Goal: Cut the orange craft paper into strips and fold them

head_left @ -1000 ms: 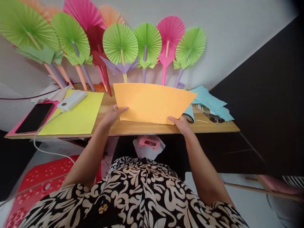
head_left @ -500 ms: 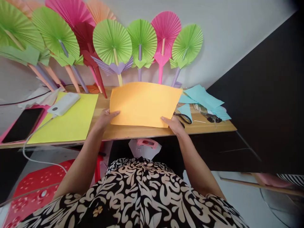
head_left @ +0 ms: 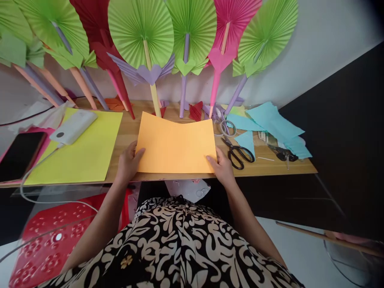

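Observation:
An orange sheet of paper (head_left: 177, 148) is held by its two short sides just over the wooden table (head_left: 240, 168), its far edge dipping in the middle. My left hand (head_left: 129, 160) grips the left side, thumb on top and fingers underneath. On the opposite side my right hand (head_left: 221, 165) pinches the paper the same way. Black-handled scissors (head_left: 238, 153) lie just right of my right hand, beside a roll of tape (head_left: 228, 128). Left of my left hand is a yellow sheet (head_left: 81, 156) bearing a white power bank (head_left: 73, 127).
Folded paper fans (head_left: 141, 32) in green, pink and red lean on the wall behind the table. Blue paper pieces (head_left: 273, 122) lie at the right. A dark phone (head_left: 22, 154) and a white cable (head_left: 36, 172) are at the left, above a red stool (head_left: 45, 244).
Both hands have brought the orange sheet lower and nearer to me, flatter over the table. The camera view has tipped downward, and the scissors and tape now show more fully.

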